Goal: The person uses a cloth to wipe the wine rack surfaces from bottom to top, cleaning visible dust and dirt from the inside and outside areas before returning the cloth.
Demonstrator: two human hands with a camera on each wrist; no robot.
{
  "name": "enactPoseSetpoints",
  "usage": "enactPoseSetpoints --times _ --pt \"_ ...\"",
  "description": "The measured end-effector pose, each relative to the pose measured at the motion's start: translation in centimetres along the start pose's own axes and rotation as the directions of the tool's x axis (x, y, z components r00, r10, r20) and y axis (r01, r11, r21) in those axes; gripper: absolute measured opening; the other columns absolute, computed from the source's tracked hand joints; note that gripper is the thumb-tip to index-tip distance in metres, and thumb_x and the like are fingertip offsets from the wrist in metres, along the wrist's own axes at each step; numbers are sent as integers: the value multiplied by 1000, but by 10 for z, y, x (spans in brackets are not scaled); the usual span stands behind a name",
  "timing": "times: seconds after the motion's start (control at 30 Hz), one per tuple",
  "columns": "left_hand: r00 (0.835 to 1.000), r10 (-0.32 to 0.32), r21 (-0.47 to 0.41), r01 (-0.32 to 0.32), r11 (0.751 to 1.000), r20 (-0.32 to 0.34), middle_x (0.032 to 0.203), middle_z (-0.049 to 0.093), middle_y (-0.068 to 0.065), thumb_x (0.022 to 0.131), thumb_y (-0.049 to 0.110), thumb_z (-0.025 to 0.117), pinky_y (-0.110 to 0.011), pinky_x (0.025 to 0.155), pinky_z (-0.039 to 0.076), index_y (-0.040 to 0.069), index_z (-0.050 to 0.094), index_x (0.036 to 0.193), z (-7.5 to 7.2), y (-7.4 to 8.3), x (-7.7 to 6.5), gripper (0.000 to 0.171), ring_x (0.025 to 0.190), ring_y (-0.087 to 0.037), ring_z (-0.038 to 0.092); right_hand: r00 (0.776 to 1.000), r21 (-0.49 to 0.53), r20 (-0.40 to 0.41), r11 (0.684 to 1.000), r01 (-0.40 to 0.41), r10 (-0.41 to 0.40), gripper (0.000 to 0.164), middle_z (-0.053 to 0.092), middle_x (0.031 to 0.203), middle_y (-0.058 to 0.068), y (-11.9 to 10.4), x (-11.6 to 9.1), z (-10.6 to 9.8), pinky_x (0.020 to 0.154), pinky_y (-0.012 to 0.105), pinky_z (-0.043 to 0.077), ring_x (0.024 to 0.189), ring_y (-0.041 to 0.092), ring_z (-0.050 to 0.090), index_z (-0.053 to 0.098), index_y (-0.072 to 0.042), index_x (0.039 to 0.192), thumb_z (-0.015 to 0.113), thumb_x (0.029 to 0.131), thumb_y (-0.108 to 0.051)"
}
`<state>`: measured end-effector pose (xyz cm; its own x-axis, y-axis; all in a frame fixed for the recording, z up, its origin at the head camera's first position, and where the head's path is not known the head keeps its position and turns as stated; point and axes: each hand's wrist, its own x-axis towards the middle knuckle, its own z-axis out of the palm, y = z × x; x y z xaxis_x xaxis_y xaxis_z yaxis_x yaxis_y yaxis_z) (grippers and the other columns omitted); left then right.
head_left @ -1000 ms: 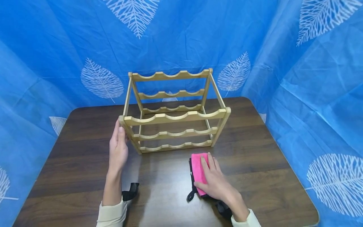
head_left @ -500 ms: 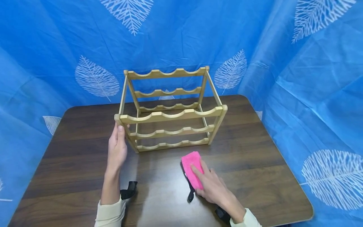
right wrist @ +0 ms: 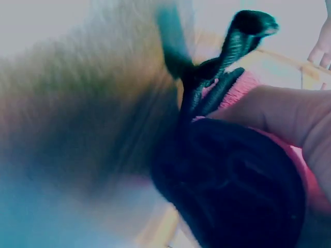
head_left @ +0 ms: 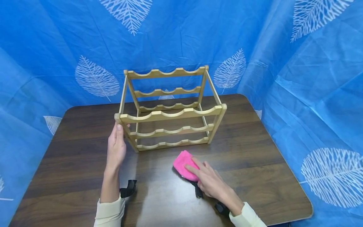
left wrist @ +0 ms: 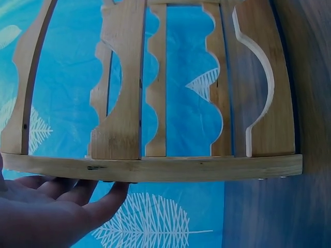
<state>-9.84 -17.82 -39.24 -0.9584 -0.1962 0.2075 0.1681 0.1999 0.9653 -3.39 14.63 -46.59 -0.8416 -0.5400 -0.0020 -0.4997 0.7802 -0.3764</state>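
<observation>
A pale wooden wine rack (head_left: 171, 115) with scalloped rails stands on the table. My left hand (head_left: 115, 148) grips its front left post near the top, thumb in front. The left wrist view has those fingers pressed against the post (left wrist: 155, 169) from below. My right hand (head_left: 214, 183) pinches a folded pink plush pad (head_left: 182, 162) in front of the rack, fingers on top. Its dark backing (right wrist: 232, 181) faces the right wrist camera, and a black cord loop (right wrist: 232, 44) sticks out beside the thumb (right wrist: 274, 111). That view is partly blurred.
Dark wood-grain tabletop (head_left: 79, 151) lies under everything, its right edge near a blue curtain (head_left: 181, 34) with white leaf prints. Black straps hang at the left wrist (head_left: 128, 188) and the right wrist (head_left: 222, 208).
My right hand went from lying on the pink pad to pinching it; the pad turned and moved left. The view shifted slightly, while my left hand stayed on the rack's post.
</observation>
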Motion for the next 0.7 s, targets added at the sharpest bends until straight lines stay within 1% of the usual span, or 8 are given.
enactPoseSetpoints --times 0.1,0.17,0.23,0.3,0.37,0.5,0.6,0.7 --pt "1000 -10 -4 10 1000 -5 141 49 -22 109 38 24 -48 113 29 19 23 158 -1 0 2 52 134 -32 43 997 5 -59 999 40 -40 79 33 157 13 -1 -2 2 54 21 39 91 20 46 53 -20 144 66 72 10" --pt "1000 -21 -2 21 1000 -17 148 43 -18 108 40 25 -45 115 27 19 20 158 -1 0 5 54 138 -27 40 988 7 -131 997 78 -76 79 34 156 13 -3 -2 2 56 22 41 91 20 47 55 -19 143 68 70 9" --pt "999 -19 -4 19 1000 -40 153 37 -14 108 40 26 -42 116 24 17 18 159 -2 0 9 56 142 -23 34 968 12 -227 994 112 -107 80 35 155 14 -5 -1 -1 58 25 45 94 22 48 56 -17 142 70 68 10" --pt "998 -9 -12 9 1000 -64 158 31 -9 108 40 28 -39 117 23 14 18 158 -2 1 12 58 144 -18 28 935 16 -333 991 137 -123 82 36 155 14 -7 1 -6 59 29 49 97 24 50 56 -15 142 71 65 10" --pt "997 21 -32 -24 999 -80 160 28 -5 108 37 32 -35 116 24 10 19 158 -2 1 16 58 145 -16 26 890 24 -438 989 148 -123 83 36 155 14 -9 3 -14 61 33 52 100 26 52 55 -14 142 70 64 11" --pt "992 100 -59 -104 993 -75 157 34 -8 109 30 35 -30 113 29 6 22 156 -1 1 21 55 142 -16 32 767 51 -634 984 169 -99 82 35 155 18 -10 9 -36 71 43 52 102 34 53 55 -8 141 67 62 12" --pt "987 139 -57 -143 988 -76 151 43 -7 109 27 37 -24 104 39 9 29 155 -1 1 25 50 126 -15 51 672 89 -739 982 164 -46 77 33 155 21 -10 14 -55 79 49 44 104 41 50 55 -5 140 63 65 12" --pt "984 158 -41 -162 986 -84 129 59 -5 109 27 38 -23 89 48 13 38 152 0 1 27 46 99 -14 62 593 113 -805 984 135 11 74 30 156 22 -9 22 -73 84 51 38 110 45 47 51 -5 142 63 71 10"
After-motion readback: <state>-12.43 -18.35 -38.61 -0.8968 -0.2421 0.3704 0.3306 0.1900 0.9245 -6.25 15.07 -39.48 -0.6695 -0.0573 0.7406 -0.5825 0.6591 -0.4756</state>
